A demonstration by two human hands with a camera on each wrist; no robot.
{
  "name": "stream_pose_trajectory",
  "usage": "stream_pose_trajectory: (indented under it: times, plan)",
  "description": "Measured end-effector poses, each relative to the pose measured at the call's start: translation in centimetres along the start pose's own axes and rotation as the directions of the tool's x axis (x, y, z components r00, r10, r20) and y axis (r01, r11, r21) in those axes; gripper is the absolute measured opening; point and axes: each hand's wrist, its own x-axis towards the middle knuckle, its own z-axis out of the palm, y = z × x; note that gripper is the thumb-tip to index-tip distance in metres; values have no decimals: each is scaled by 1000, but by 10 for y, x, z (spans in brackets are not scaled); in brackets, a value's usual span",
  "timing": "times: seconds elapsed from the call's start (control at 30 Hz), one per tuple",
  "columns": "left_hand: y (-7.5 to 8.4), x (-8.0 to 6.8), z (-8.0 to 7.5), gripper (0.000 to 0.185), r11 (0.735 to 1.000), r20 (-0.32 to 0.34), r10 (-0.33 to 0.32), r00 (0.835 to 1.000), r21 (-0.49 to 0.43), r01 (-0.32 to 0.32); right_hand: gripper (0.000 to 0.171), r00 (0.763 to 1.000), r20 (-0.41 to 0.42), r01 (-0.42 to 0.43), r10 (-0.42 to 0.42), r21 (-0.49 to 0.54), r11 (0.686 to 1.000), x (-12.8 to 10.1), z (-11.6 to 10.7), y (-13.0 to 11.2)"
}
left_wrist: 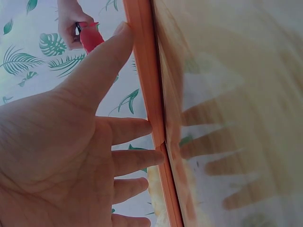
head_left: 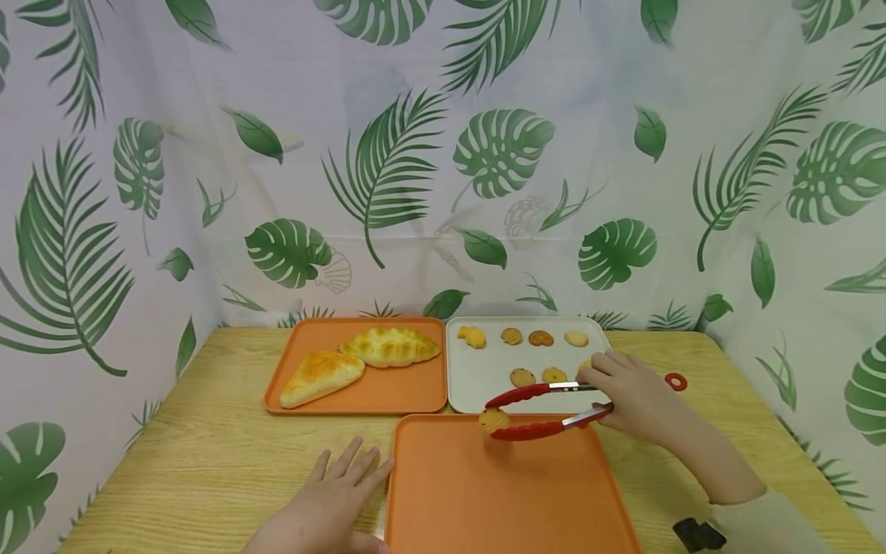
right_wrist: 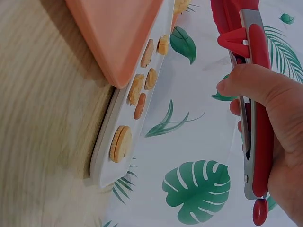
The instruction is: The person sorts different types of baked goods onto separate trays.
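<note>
Lower left of the head view: left hand (head_left: 331,504) lying flat on the pale wooden table (head_left: 208,454), fingers straight and spread apart, gripping nothing, fingertips just at the left rim of the near orange tray (head_left: 505,500). Smooth, flat tray with rounded corners, bare but for the spot under the tongs.

Upper left of center: a second orange tray (head_left: 415,396) with 2 long, shiny, golden bread loaves (head_left: 360,362), one touching the other.

Right of that: a pale grey tray (head_left: 477,373) with small round cookies (head_left: 540,338) in 2 rows.

Center right: red tongs (head_left: 543,412) with silver metal arms, clamped on 1 yellow ridged cookie (head_left: 494,420), right at the far edge of the near orange tray. Right hand (head_left: 633,396) curled tight round the tong handles. Small red ring (head_left: 676,382) on the table just past that hand.

Left wrist view: open palm (left_wrist: 57,156) close up, fingers against the orange rim (left_wrist: 147,94), finger shapes mirrored in the glossy tray; far off in the upper left, the other hand with the red tongs.

Right wrist view: fingers (right_wrist: 265,94) wrapped round the tongs (right_wrist: 255,118), red loop at the handle end; cookies on the grey tray (right_wrist: 109,161) seen side-on; gripped cookie hidden here.

All around: white cloth with green leaf prints.
</note>
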Motion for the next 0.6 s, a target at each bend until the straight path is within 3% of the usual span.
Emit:
stream_pose_trajectory:
  times: [0.13, 0.4, 0.6]
  plan:
    - [-1, -1, 0, 100, 1000, -6, 8, 1000, -4, -8, 45, 1000, 7, -13, 13, 7, 1000, 9, 10, 6]
    - [0, -1, 0, 100, 1000, -10, 9, 1000, 6, -9, 40, 977, 158, -152, 146, 24, 988, 25, 26, 19]
    - [0, -1, 1, 101, 1000, -19, 6, 1000, 9, -6, 38, 977, 160, -147, 144, 2, 989, 34, 43, 26]
